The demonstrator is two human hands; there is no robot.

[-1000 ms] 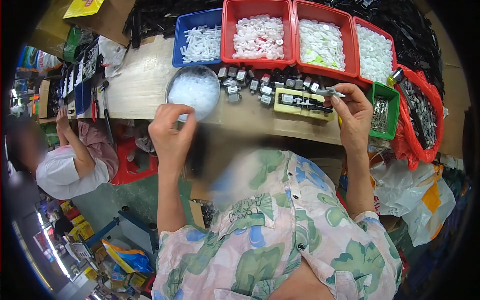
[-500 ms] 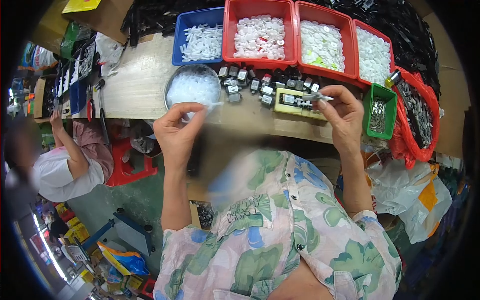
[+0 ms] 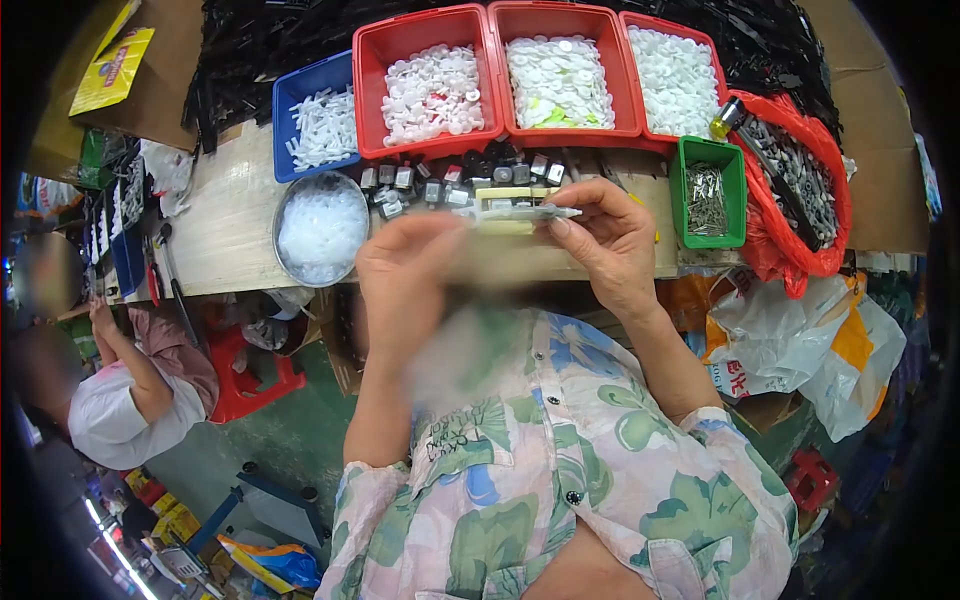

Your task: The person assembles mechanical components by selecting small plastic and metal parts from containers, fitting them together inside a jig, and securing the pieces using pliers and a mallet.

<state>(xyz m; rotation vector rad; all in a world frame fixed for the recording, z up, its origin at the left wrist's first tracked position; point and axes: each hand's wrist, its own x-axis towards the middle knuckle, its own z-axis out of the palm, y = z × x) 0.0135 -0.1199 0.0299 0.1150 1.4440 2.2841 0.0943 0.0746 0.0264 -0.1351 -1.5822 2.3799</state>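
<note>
My right hand (image 3: 612,245) pinches a slim pointed grey-white piece (image 3: 562,212) between thumb and fingers. It is just in front of a cream-coloured block (image 3: 510,228), whose recess holds small parts that are partly covered. From the left, my left hand (image 3: 412,275), smeared by motion, reaches to the same block. Its fingertips are pinched on a small white plastic piece, mostly blurred. Behind the block stand several small motors (image 3: 432,190) with metal and black bodies. A round metal bowl (image 3: 279,262) of translucent white pieces is left of my left hand.
At the back stand a blue bin (image 3: 283,100) and several red bins (image 3: 372,92) of white plastic parts. On the right are a green tray (image 3: 741,215) of metal pins and a red bag (image 3: 768,245) of grey parts. Another person (image 3: 150,385) sits at the left.
My left hand has moved right, away from the metal bowl, carrying the small white piece to the cream block. My right hand stays by the block. The whole view has shifted.
</note>
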